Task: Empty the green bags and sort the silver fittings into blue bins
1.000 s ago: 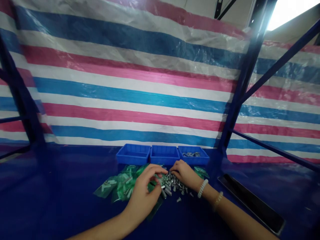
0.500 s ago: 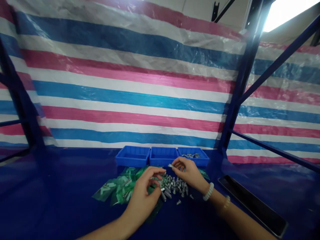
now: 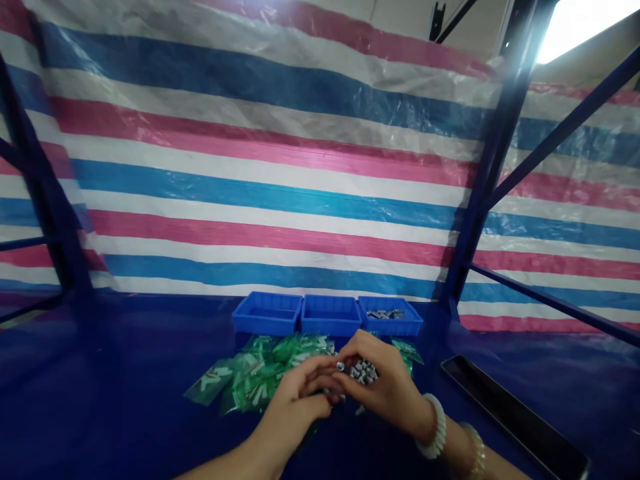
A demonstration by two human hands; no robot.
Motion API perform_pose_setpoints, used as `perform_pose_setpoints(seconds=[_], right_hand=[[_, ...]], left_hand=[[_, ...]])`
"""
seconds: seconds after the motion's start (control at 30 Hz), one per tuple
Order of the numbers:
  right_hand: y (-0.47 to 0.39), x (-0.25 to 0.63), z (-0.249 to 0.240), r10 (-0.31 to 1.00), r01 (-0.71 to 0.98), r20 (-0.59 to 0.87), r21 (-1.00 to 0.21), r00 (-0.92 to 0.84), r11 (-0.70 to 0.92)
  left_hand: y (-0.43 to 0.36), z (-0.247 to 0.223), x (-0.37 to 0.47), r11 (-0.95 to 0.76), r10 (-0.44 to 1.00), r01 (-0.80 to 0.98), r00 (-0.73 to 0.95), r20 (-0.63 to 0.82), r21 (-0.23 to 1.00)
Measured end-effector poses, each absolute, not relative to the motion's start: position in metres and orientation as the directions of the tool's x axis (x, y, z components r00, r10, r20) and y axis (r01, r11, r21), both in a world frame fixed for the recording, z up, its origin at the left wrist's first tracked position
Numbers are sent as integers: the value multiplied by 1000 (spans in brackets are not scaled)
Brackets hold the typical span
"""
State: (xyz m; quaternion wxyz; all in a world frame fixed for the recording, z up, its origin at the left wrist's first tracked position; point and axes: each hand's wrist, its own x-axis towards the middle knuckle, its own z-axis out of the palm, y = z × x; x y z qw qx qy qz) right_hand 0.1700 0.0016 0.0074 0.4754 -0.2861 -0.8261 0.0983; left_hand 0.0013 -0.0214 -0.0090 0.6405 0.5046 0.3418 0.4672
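Note:
My right hand [image 3: 385, 377] pinches a small metal fastener [image 3: 341, 366] between thumb and fingertips, its round shiny end showing. Against those fingertips rests my left hand [image 3: 300, 393], fingers curled and thumb drawn in; whatever it may hold is hidden. Both hands hover over a pile of loose silver screws and similar metal parts [image 3: 363, 371], partly covered by the right hand. Left of the pile and behind it lie green-tinted clear plastic bags [image 3: 257, 380] with small pale pieces inside.
Three blue bins stand in a row behind the bags: left bin [image 3: 267, 325], middle bin [image 3: 330, 325] and right bin [image 3: 393, 327], the right one with metal parts in it. A dark phone-like slab [image 3: 515, 417] lies at the right. Blue rack posts [image 3: 473, 220] frame the striped sheet.
My right hand has come down and nearer from beside the bins, with the small metal fastener in its fingers. My left hand has closed its fingers and now meets the right.

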Motion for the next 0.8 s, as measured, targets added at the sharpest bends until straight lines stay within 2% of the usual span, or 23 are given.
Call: perform_pose_setpoints(seconds=[0.1, 0.23, 0.33, 0.4, 0.5, 0.6, 0.7, 0.8], right_hand=[[5, 173, 7, 676, 344, 680, -585, -285, 734], [11, 172, -1, 835, 42, 480, -860, -268, 508], [16, 169, -7, 876, -136, 350, -937, -331, 323], [20, 171, -7, 884, -154, 329, -944, -331, 293], [31, 184, -1, 863, -49, 435, -898, -255, 438], [52, 212, 6, 786, 244, 602, -748, -143, 617], [79, 243, 7, 704, 623, 706, -517, -77, 587], [96, 259, 2, 689, 718, 722, -448, -60, 533]], left_hand=[[-24, -1, -2, -83, 958, -236, 250, 143, 968], [-27, 4, -3, -314, 904, -151, 253, 344, 937], [-29, 4, -4, -422, 855, -73, 300, 423, 904], [-28, 2, -4, -454, 843, -48, 300, 446, 890], [-27, 2, -5, -459, 849, -16, 286, 444, 888], [-25, 3, -6, -453, 859, 20, 277, 430, 891], [-22, 3, -7, -439, 872, 45, 264, 413, 897], [-18, 2, -7, -420, 887, 62, 240, 395, 905]])
